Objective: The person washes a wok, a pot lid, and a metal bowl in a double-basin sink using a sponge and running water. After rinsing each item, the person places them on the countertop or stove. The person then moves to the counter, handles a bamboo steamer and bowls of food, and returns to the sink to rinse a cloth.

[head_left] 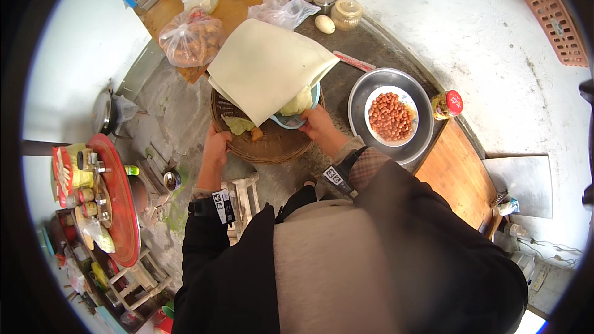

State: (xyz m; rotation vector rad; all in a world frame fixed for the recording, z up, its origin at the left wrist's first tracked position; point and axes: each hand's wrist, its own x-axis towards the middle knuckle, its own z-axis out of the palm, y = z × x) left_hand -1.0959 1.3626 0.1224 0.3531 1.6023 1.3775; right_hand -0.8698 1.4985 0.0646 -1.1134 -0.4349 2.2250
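Observation:
A round brown wicker basket (272, 151) stands in front of me at the edge of the dark counter. My left hand (216, 145) is closed on its left rim. On the right, my right hand (320, 127) is closed at the basket's rim, its fingertips against a light blue plastic basin (286, 125); the exact grip is partly hidden. Pale green cabbage (298, 104) shows in the basin. A large folded cream sheet (272, 65) covers much of the basin and basket. Wilted leaves (238, 125) and a small orange-brown scrap lie in the basket.
Right of the basket, a steel basin (361, 102) holds a white plate of reddish-brown peanuts (391, 117). Beside it lies a red-lidded jar (447, 104). Behind are a bag of brown food (192, 40), an egg (325, 24) and jars. A red round table (117, 204) stands left.

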